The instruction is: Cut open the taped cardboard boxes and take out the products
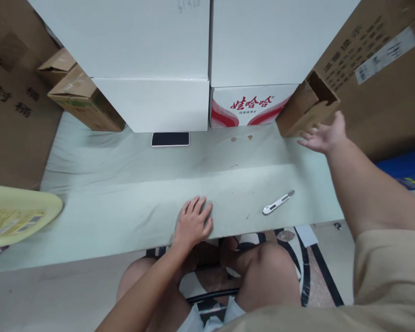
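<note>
My left hand [193, 219] lies flat on the pale green table cover [117, 203] near its front edge, fingers spread and holding nothing. On the right, my right hand [327, 133] is raised palm up with its fingers apart, close in front of a small open cardboard box [306, 106]; whether it touches the box I cannot tell. A white utility knife [278, 203] lies on the cover between my hands, its tip pointing to the upper right. Farther back, a phone [170, 139] with a dark screen lies face up.
White boxes [150, 103] line the back, one with red Chinese lettering [251, 105]. A brown carton [88, 101] stands back left. Large cartons [17, 101] flank both sides. A yellow bottle [24, 212] lies at the left edge, and something blue [406, 163] at the right.
</note>
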The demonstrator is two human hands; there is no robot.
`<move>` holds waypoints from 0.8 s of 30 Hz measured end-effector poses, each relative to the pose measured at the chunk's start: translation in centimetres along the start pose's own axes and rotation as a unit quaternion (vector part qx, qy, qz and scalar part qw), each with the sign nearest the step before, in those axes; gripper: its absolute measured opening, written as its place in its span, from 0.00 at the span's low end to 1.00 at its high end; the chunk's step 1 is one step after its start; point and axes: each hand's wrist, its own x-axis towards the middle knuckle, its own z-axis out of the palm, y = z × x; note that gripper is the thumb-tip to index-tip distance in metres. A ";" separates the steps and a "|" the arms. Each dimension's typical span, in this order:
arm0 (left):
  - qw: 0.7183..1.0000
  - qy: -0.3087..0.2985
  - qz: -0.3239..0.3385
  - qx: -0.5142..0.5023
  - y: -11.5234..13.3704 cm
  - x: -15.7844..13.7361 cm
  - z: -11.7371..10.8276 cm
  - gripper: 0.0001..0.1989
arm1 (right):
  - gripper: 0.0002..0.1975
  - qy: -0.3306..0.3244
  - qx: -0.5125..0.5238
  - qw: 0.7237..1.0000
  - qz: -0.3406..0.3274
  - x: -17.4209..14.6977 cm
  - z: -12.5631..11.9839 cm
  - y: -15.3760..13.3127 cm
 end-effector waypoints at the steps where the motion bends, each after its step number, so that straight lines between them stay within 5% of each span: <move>1: 1.000 -0.002 -0.002 0.001 0.0 0.0 -0.1 0.23 | 0.34 -0.054 -0.005 0.998 0.041 -1.1 0.9 0.2; 4: 1.000 -0.002 -0.005 0.002 0.1 0.0 -0.3 0.23 | 0.30 -0.118 -0.030 0.990 0.074 -6.2 2.2 2.8; 7: 1.000 0.000 -0.001 0.001 0.1 0.0 -0.4 0.23 | 0.16 -0.122 -0.095 0.988 -0.013 -13.4 0.9 7.4; 9: 1.000 0.003 0.000 0.001 0.1 0.1 -0.4 0.23 | 0.16 -0.124 -0.147 0.979 -0.061 -18.3 -0.8 10.5; 12: 1.000 0.007 0.001 -0.002 0.2 0.1 -0.4 0.23 | 0.24 -0.106 -0.436 0.883 -0.139 -23.9 -2.7 13.7; 14: 1.000 0.007 -0.001 -0.002 0.4 0.1 -0.6 0.23 | 0.27 -0.110 -0.535 0.826 -0.143 -25.8 -2.8 14.5; 16: 1.000 0.003 -0.005 -0.003 0.7 0.1 -0.9 0.23 | 0.28 -0.119 -0.556 0.807 -0.160 -26.8 -2.1 14.7; 24: 1.000 -0.002 -0.015 0.002 1.2 -0.2 -1.0 0.23 | 0.26 -0.162 -0.484 0.821 -0.255 -29.3 2.8 15.2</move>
